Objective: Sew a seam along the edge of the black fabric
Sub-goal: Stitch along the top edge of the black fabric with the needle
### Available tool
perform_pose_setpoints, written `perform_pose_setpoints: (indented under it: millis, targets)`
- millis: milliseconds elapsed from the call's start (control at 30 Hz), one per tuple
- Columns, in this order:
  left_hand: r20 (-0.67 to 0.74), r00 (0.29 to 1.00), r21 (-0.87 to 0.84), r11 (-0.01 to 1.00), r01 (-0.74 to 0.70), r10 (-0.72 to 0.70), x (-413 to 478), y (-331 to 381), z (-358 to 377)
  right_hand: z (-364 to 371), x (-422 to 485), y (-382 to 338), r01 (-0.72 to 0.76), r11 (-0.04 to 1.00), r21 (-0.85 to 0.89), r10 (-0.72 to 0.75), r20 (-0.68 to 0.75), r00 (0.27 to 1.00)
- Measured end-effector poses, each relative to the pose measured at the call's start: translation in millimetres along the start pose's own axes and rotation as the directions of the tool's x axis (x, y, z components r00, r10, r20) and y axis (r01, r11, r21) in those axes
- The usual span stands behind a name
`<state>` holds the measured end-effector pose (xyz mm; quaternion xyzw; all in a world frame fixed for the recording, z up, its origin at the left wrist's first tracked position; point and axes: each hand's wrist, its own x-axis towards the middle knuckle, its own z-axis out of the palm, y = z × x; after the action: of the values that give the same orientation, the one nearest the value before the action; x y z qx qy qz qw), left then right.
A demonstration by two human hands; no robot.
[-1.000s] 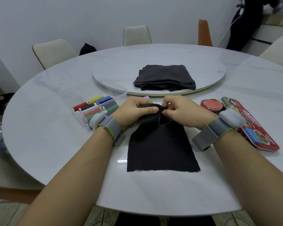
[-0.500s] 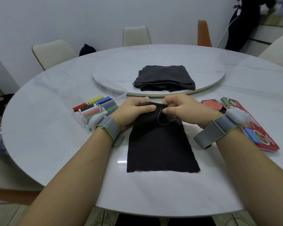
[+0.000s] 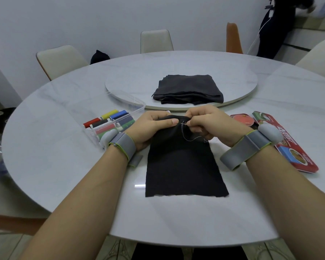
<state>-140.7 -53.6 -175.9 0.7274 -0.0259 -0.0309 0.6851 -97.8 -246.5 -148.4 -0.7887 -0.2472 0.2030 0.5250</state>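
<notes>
Black fabric (image 3: 180, 166) centre frame on bench (image 3: 64, 166), far edge lifted | left hand (image 3: 150, 126) grip pinches edge | right hand (image 3: 210, 122) grip pinches needle (image 3: 184, 124) | risk: loose thread (image 3: 190, 138) could tangle if pulled fast

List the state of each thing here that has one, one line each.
black fabric: far edge lifted, rest flat on table.
left hand: grips the fabric's far edge.
right hand: pinches the needle.
needle: at the held edge.
thread: slack, trailing over fabric.
spool box: open.
dark cloth: folded on the turntable.
</notes>
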Motion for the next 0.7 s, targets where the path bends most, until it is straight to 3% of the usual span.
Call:
perform_pose_setpoints:
  millis: [333, 500, 700]
  targets:
    - [-0.045, 0.998, -0.081, 0.996, -0.039, 0.035, 0.0, -3.9, 2.4, 31.0, -0.5, -3.3, 0.156, 0.965, 0.208, -0.096, -0.273, 0.957]
    - [-0.077, 0.996, -0.044, 0.997, -0.058, 0.054, 0.2, -3.1, 4.5, 47.3, 2.6, 1.4, 0.277, 0.961, -0.004, -0.249, -0.45, 0.858]
    - [-0.065, 0.997, -0.074, 0.997, -0.032, 0.027, 0.5, -1.5, 4.0, 37.3, 4.1, 4.7, 0.291, 0.936, -0.198, -0.347, -0.383, 0.856]
